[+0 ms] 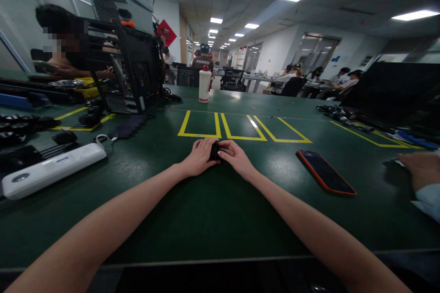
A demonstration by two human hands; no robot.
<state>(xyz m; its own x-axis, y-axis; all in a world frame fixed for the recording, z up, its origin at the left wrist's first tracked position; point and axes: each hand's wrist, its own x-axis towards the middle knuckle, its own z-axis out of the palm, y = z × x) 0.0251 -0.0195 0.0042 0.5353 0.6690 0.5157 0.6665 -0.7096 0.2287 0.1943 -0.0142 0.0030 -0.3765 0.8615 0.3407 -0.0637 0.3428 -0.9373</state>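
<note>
Both my hands meet over the green table, around a small black object (213, 151) whose kind I cannot make out. My left hand (200, 157) is wrapped over its left side, fingers bent and closed on it. From the other side, the bent fingers and thumb of my right hand (236, 155) pinch at its right edge. Most of the object is hidden by the fingers. Just beyond my hands, yellow tape frames (243, 138) are marked on the table (220, 219). A phone in an orange case (326, 173) lies to the right of my right hand.
A white power strip-like device (55, 169) lies at left. Behind it stand an open black computer case (137, 73) and dark parts. A white bottle with a red top (205, 86) stands at the back. Another person's hand (421, 167) rests at right, near cables (347, 116).
</note>
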